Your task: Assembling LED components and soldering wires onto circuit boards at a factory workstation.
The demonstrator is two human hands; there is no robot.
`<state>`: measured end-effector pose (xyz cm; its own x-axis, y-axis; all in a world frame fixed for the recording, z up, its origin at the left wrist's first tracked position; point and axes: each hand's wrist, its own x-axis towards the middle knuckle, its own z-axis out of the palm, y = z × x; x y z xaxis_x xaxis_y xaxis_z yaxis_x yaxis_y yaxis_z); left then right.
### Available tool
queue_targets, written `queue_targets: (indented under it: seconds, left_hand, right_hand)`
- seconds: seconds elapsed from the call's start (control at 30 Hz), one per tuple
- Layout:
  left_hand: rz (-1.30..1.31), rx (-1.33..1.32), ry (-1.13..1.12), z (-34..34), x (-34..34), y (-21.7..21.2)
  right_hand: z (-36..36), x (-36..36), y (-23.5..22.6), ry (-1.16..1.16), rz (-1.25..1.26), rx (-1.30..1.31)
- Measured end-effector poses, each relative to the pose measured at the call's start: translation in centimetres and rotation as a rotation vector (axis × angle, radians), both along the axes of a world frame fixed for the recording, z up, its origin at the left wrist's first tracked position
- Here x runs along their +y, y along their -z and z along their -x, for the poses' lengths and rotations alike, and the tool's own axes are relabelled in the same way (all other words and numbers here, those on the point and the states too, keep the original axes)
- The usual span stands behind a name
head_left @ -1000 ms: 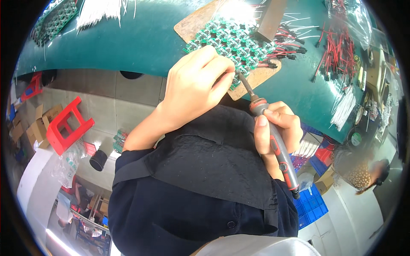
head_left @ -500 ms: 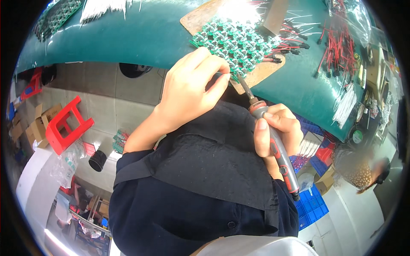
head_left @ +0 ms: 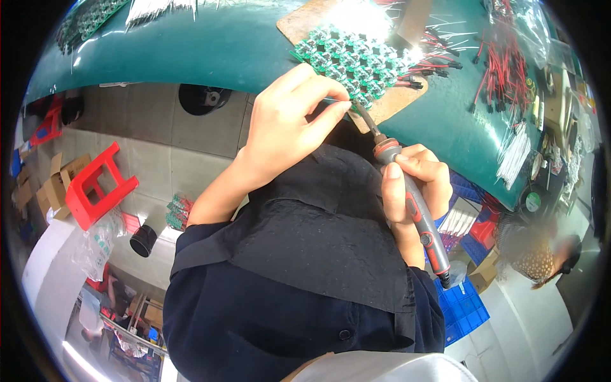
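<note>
My right hand (head_left: 417,181) is closed round a grey and red soldering iron (head_left: 420,219). Its metal tip points up and left, at the near corner of a panel of small green circuit boards (head_left: 349,60). My left hand (head_left: 289,121) pinches a thin wire (head_left: 329,99) between thumb and forefinger, right beside that tip; most of the wire is hidden by the fingers. Under the panel lies a brown board (head_left: 398,105). Red and black wires with black connectors (head_left: 439,63) spread from the panel's right side. Bright glare washes out the panel's far part.
The green worktop (head_left: 191,63) carries a bundle of red and black wires (head_left: 503,73), white wires (head_left: 514,156) and another green board panel (head_left: 89,22). A flat metal bar (head_left: 414,22) lies over the board. Below are a red stool (head_left: 102,184) and a blue crate (head_left: 463,309).
My left fingertips have shifted slightly right, closer to the iron's tip. The soldering iron has tilted and moved a little up. The board and panel appear slightly farther right.
</note>
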<state>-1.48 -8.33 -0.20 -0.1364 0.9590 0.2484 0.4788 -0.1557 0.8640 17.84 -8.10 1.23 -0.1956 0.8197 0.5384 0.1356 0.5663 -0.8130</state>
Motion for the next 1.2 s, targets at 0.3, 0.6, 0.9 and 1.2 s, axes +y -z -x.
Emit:
queue_targets:
  seconds: [0.3,0.6,0.9,1.2]
  left_hand:
    - [-0.023,-0.049,-0.1,-0.5,0.1,0.2]
    - [-0.058,0.016,-0.086,-0.5,-0.4,0.7]
    - [0.068,0.057,-0.06,-0.6,0.1,-0.1]
    - [-0.043,0.169,-0.047,-1.5,2.0,-0.3]
  right_hand:
    - [-0.1,0.9,-0.7,-0.023,-0.075,-0.013]
    - [-2.3,4.9,-2.1,-0.28,0.478,0.088]
    - [-3.0,6.4,-1.4,-0.383,0.475,0.041]
    - [-3.2,7.8,-1.7,-0.341,0.522,0.103]
